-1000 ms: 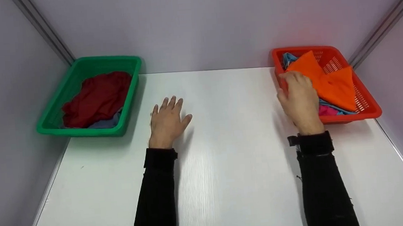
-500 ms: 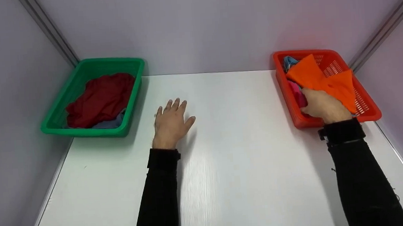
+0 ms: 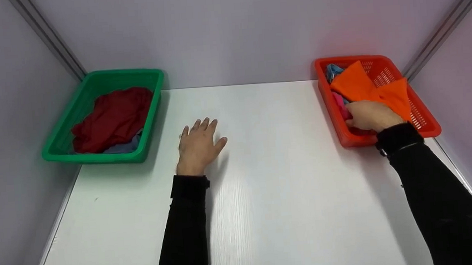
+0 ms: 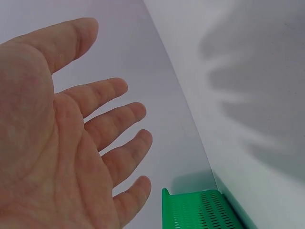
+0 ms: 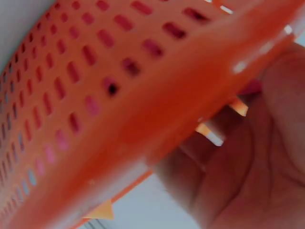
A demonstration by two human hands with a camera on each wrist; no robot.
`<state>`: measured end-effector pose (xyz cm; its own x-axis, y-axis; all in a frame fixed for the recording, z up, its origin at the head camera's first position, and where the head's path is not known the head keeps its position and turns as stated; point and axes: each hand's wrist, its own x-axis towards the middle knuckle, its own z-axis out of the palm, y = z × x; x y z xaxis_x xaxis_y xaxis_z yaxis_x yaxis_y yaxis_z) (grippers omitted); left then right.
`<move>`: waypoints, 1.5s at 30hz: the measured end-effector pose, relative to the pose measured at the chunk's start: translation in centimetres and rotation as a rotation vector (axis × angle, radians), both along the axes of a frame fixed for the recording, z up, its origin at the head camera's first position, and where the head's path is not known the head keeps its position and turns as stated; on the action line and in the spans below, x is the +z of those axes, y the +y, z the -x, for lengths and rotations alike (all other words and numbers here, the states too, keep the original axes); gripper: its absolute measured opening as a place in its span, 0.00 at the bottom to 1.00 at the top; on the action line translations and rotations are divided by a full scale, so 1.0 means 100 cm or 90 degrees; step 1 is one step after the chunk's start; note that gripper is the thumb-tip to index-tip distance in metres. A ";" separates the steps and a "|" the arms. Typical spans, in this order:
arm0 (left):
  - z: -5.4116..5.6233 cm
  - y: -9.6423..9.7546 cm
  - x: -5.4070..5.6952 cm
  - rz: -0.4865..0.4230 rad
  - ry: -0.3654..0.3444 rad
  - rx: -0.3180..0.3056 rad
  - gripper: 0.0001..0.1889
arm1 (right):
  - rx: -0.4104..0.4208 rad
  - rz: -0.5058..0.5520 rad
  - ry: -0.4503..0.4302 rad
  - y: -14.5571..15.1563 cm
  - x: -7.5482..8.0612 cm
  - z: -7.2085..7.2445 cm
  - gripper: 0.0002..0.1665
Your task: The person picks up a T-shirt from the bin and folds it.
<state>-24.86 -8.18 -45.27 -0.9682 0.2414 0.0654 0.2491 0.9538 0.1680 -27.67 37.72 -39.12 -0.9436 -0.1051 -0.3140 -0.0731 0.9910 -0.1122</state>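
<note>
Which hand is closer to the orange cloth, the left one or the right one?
Right. The right hand reaches into the red basket, right beside the orange cloth. The left hand is over the white table, well away to the cloth's left.

A green basket [image 3: 100, 159] stands on the white tabletop [image 3: 285, 179] at the far left, near the pale back wall [image 3: 233, 33]. Inside, a crumpled dark red cloth [image 3: 114, 118] partly covers a blue-grey cloth [image 3: 123, 147]. A left wall [image 3: 2, 124] and right wall [image 3: 465, 83] flank the tabletop; grey strips [image 3: 48, 35] line the back corners.
</note>
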 end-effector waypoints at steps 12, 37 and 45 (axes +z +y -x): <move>0.001 -0.001 0.003 -0.009 0.003 -0.003 0.34 | -0.020 0.031 0.267 0.027 0.055 0.002 0.10; -0.001 -0.001 0.007 -0.014 0.000 -0.001 0.33 | -0.243 0.093 0.527 0.026 0.179 0.005 0.20; -0.001 0.002 0.008 -0.015 -0.002 -0.009 0.33 | -0.282 0.134 0.518 0.032 0.189 -0.002 0.20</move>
<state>-24.76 -8.00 -44.47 -0.9650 0.2534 0.0680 0.2619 0.9459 0.1917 -27.44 40.89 -20.19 -0.8320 0.3349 0.4422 0.1697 0.9127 -0.3718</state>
